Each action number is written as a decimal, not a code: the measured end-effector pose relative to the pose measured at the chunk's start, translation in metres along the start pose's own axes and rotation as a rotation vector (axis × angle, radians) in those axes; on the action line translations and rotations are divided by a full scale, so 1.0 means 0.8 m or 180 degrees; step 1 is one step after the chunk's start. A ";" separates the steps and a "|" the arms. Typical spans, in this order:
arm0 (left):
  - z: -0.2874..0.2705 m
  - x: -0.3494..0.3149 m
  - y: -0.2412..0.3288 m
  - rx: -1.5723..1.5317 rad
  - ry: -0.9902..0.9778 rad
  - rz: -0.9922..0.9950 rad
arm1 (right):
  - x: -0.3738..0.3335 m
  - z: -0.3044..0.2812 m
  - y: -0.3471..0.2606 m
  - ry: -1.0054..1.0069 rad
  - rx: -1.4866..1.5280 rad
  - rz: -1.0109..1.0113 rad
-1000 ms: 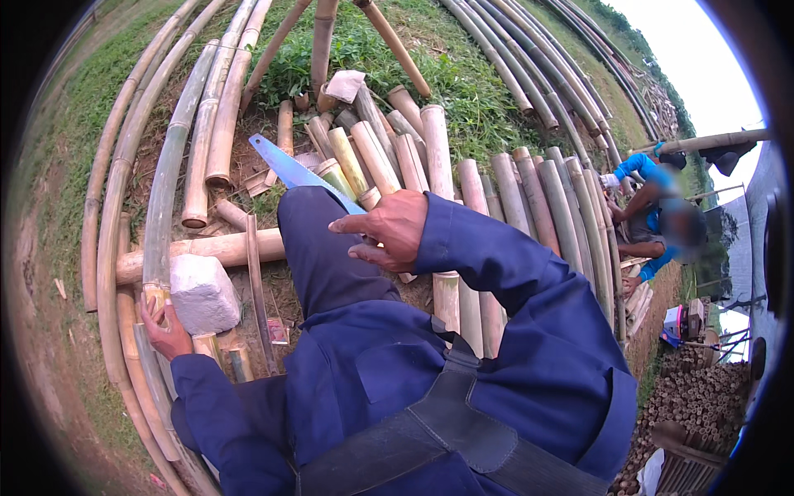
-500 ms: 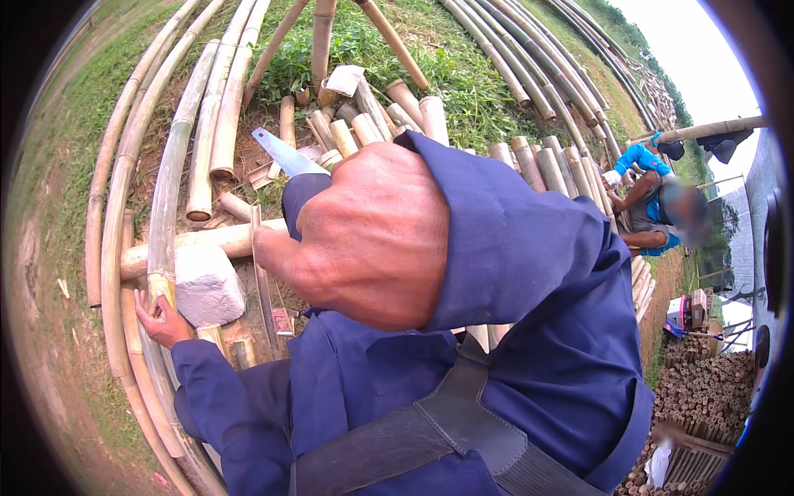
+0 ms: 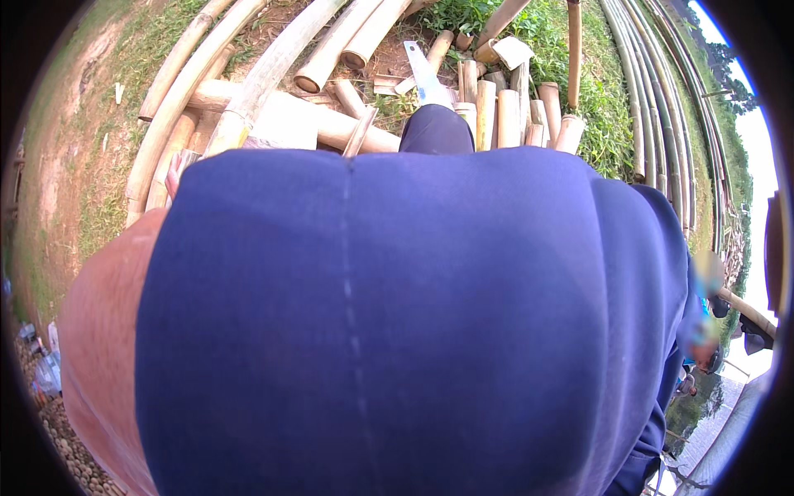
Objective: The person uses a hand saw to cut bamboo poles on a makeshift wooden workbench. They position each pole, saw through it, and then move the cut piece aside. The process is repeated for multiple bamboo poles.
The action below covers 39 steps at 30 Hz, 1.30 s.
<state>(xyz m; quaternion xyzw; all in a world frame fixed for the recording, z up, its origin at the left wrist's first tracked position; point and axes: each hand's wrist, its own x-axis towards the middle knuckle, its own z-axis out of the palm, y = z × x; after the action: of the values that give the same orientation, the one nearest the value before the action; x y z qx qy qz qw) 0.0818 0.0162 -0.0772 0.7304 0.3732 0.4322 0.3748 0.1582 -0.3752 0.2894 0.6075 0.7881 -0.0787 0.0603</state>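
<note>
My right sleeve, dark blue, fills most of the view. Out of its cuff at the left comes the bare skin of my right hand or wrist [image 3: 107,331], large and close; its fingers are out of sight. Only a small part of my left hand [image 3: 175,172] shows past the sleeve, with fingers against a long bamboo pole [image 3: 269,78]; the rest is hidden. Right of that pole lies a whitish block [image 3: 285,124], partly covered. A pale saw blade [image 3: 423,74] with a hole near its tip sticks out beyond my dark-clothed knee [image 3: 437,131].
A thick bamboo crosspiece [image 3: 335,126] lies under the poles. Several short cut bamboo pieces [image 3: 485,112] stand beyond the knee. Long poles [image 3: 662,99] lie on grass at the right. A co-worker in blue [image 3: 703,318] is at the right edge, partly covered by my sleeve.
My right hand has swung from the middle to the left and closer, its sleeve now covering the middle. The view has turned, so bamboo and saw blade appear higher and farther right.
</note>
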 end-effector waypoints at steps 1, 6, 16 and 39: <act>-0.002 -0.002 -0.014 -0.0066 0.0056 0.0009 | 0.005 0.004 -0.003 0.0010 0.0034 -0.0049; -0.010 -0.028 0.046 0.0612 -0.0092 -0.0115 | 0.015 0.019 0.000 0.0004 0.0185 -0.0234; -0.010 -0.020 0.033 0.0726 0.0076 0.0262 | 0.008 -0.020 0.023 0.0373 0.0344 -0.0462; 0.091 -0.043 0.090 0.0403 -0.0787 0.0882 | -0.074 0.417 0.095 0.0848 0.2057 0.3879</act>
<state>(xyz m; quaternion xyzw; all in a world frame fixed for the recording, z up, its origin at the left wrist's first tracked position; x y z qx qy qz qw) 0.1525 -0.0618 -0.0516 0.8444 0.2467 0.3623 0.3080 0.2464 -0.4783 -0.0305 0.9329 0.2451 -0.1861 -0.1870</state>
